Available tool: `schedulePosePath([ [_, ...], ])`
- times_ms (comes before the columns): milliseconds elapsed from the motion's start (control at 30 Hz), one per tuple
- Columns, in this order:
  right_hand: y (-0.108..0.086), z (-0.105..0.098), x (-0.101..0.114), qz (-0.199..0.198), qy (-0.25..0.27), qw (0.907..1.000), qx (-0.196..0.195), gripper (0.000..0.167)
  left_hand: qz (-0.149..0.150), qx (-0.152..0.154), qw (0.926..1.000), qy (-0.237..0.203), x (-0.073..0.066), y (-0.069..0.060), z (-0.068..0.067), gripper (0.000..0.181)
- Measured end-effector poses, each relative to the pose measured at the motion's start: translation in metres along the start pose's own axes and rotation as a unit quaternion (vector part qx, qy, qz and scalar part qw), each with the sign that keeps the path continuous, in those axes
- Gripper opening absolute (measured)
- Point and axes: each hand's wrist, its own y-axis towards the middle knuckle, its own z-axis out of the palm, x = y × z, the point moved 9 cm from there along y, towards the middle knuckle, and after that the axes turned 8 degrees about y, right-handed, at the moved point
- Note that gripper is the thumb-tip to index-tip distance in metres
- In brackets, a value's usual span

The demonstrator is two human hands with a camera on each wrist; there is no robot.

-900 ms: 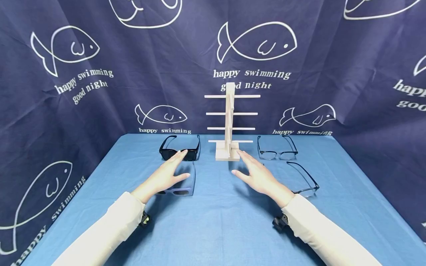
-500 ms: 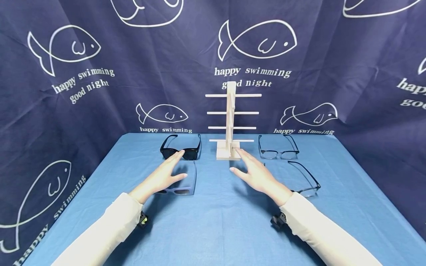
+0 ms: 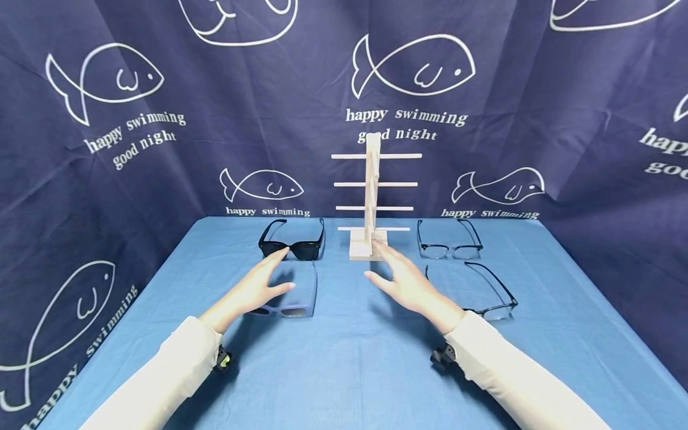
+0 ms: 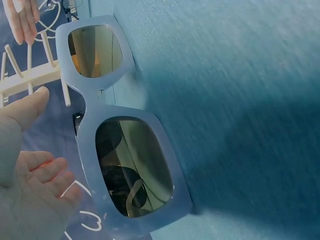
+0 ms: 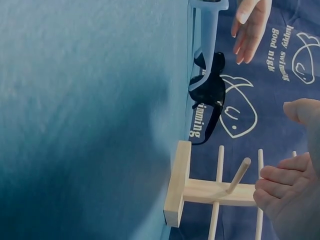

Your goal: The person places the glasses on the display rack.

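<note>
My left hand (image 3: 251, 291) hovers over the blue-framed sunglasses (image 3: 295, 312), fingers extended, holding nothing; it hides part of their frame. Beyond its fingertips lie black sunglasses (image 3: 304, 251). In the left wrist view the blue sunglasses (image 4: 90, 130) stand close beside the hand (image 4: 40, 195). My right hand (image 3: 408, 282) is held above the cloth with fingers straight and nothing in it. Its fingertips overlap the base of a wooden rack (image 3: 371, 197) in the head view. To its right lie black-framed glasses (image 3: 498, 310), partly hidden by the arm, and half-rim glasses (image 3: 451, 251) farther back.
A blue cloth (image 3: 333, 370) covers the table. The wooden rack, with several crossbars, stands upright at the back middle. Behind hangs a dark blue curtain (image 3: 301, 107) printed with white fish and lettering.
Both hands have drifted slightly left and a little nearer to the body. More of the dark-framed glasses on the right shows now. No eyewear has moved.
</note>
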Motion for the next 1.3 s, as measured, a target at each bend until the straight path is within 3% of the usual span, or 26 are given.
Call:
schedulePosePath([
  [433,0.000,0.010,0.008,-0.009,0.001,0.9999,0.008,0.068,-0.022,0.003,0.9998,0.001,0.016,-0.013,-0.003,0.081],
  [867,0.002,0.016,0.018,-0.040,0.020,0.9986,-0.027,0.062,-0.054,0.005,0.9985,-0.004,0.030,-0.025,-0.008,0.078],
  [1300,0.004,0.024,0.023,-0.022,0.032,0.9991,-0.013,0.063,-0.073,0.008,0.9973,-0.004,0.041,-0.034,-0.010,0.081],
])
